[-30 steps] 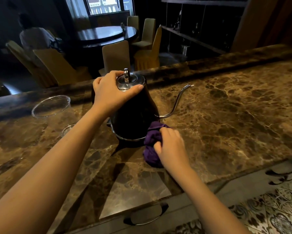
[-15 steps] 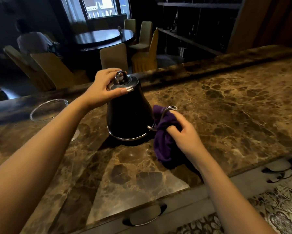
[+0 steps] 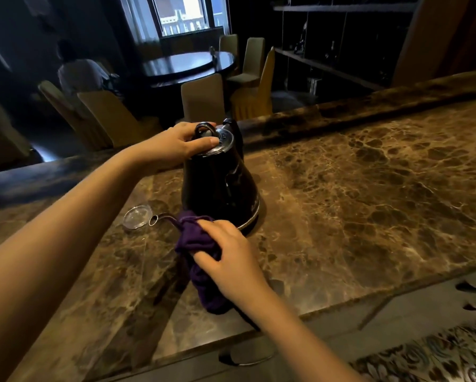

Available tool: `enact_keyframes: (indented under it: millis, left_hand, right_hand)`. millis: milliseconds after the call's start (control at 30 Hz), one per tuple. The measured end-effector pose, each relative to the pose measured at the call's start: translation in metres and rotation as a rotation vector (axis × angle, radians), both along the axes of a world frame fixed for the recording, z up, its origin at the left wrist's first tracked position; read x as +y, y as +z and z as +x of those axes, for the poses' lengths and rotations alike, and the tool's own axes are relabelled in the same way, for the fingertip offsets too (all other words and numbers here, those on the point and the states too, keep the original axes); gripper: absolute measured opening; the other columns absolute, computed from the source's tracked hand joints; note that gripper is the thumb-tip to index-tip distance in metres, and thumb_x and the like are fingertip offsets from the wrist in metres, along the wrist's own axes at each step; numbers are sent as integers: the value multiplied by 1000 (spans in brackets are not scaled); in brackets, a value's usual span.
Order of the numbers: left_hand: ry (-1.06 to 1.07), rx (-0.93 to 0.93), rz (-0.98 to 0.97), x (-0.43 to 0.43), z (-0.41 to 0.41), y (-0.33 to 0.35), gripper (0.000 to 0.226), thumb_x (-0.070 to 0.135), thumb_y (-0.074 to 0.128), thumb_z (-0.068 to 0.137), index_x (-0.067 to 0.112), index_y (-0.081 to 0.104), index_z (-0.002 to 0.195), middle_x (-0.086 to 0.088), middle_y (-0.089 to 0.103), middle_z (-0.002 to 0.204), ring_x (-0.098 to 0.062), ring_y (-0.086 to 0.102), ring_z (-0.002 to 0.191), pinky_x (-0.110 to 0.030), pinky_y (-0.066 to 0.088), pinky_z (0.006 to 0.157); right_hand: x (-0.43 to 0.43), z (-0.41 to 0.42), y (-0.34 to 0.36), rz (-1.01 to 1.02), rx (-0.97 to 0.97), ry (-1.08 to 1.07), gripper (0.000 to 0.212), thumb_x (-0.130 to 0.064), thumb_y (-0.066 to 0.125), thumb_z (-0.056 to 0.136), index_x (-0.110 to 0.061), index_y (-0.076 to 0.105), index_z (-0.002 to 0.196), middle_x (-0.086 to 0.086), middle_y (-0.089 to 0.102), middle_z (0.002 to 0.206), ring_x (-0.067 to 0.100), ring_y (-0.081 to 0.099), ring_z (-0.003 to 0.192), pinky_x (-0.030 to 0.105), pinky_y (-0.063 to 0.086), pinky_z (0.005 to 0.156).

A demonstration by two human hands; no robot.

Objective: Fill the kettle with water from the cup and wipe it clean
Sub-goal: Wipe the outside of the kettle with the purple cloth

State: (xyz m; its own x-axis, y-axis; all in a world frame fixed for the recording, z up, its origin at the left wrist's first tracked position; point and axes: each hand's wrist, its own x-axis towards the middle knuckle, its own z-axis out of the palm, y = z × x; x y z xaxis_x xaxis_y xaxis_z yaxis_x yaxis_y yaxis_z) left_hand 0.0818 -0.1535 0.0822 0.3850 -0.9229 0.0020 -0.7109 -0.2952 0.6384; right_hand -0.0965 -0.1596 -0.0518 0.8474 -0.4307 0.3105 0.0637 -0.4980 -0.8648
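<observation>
A black gooseneck kettle (image 3: 220,186) with a silver lid stands on the brown marble counter (image 3: 369,188). My left hand (image 3: 181,143) rests on the lid, fingers wrapped over its rim beside the ring knob. The thin metal spout (image 3: 161,217) points left toward me. My right hand (image 3: 228,257) grips a bunched purple cloth (image 3: 198,244) and presses it around the base of the spout. A clear plastic cup (image 3: 137,217) sits on the counter left of the spout tip; only its round end shows clearly.
The counter's raised back ledge (image 3: 341,114) runs behind the kettle. A drawer with a dark handle (image 3: 245,357) lies below the front edge. Beyond the counter are a round table (image 3: 187,64), several covered chairs and a person in white (image 3: 79,75).
The kettle has been turned so its spout swung from the right, round the front, to the left. My right hand followed with the cloth, now wrapped at the spout's base.
</observation>
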Motion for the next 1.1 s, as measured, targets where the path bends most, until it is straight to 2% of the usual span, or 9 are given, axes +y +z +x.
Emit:
enact_keyframes:
  millis: [100, 233, 333, 400, 500, 600, 767, 933, 1100]
  left_hand:
    - [-30, 42, -27, 0, -3, 0, 16, 27, 49, 91, 43, 49, 93, 24, 50, 93, 30, 48, 72, 7, 36, 63]
    - [-22, 64, -45, -2, -2, -1, 17, 26, 48, 91, 31, 46, 108, 22, 45, 90, 27, 49, 67, 7, 34, 55]
    - [30, 4, -94, -5, -9, 0, 28, 27, 49, 91, 20, 50, 118, 11, 53, 95, 5, 52, 82, 4, 37, 62]
    - [2, -26, -122, -7, -13, -3, 24, 27, 49, 91, 12, 56, 109, -5, 61, 100, -9, 53, 89, -15, 43, 78]
    - [-40, -23, -133, -5, -14, -5, 23, 30, 48, 91, 11, 58, 97, -12, 63, 93, -13, 54, 85, -34, 44, 78]
    - [-38, -19, -155, -5, -11, -6, 16, 32, 50, 90, 19, 58, 95, 2, 60, 87, -10, 54, 82, -29, 43, 76]
    - [-7, -1, -147, -3, -11, -5, 22, 35, 52, 88, 23, 57, 105, 10, 58, 95, 11, 55, 82, -7, 44, 72]
    - [-26, 67, -143, 0, -15, -4, 22, 31, 52, 88, 39, 48, 108, 24, 47, 97, 30, 47, 76, 5, 38, 61]
    - [-81, 116, -149, 0, -18, -1, 29, 24, 52, 89, 53, 47, 90, 27, 46, 96, 30, 48, 78, 5, 38, 61]
  right_hand:
    - [-11, -19, -1, 43, -59, -160, 45, -15, 61, 80, -20, 55, 124, 0, 52, 116, 3, 49, 104, 8, 35, 92]
    - [-44, -26, 20, 41, -310, -539, 43, -13, 57, 83, -14, 51, 125, 0, 43, 119, -15, 42, 101, -4, 27, 84]
    - [-60, 3, 42, -47, -305, -510, 47, -22, 47, 87, -15, 42, 133, 7, 38, 132, 8, 37, 119, -2, 17, 94]
    - [-57, 27, 45, -106, -206, -443, 51, -24, 45, 88, -16, 36, 138, 13, 35, 142, 23, 31, 127, 11, 13, 101]
    - [-39, 43, 22, -145, -72, -512, 55, -31, 43, 87, -14, 33, 139, 18, 32, 147, 35, 27, 133, 43, 19, 108]
    - [-28, 33, -8, -208, 41, -581, 55, -30, 46, 87, -12, 33, 137, 19, 30, 149, 39, 27, 135, 51, 22, 109]
    - [-21, 20, -28, -154, 215, -557, 62, -31, 45, 91, -12, 16, 144, 16, 14, 155, 31, 13, 142, 42, 15, 114]
    - [-11, 41, 2, -222, -1, -556, 55, -29, 46, 89, -12, 28, 138, 17, 19, 154, 35, 16, 141, 50, 18, 112]
    - [-58, 66, 39, 196, -188, -478, 50, -32, 37, 90, -14, 34, 137, 12, 37, 145, 27, 29, 134, 44, 21, 112]
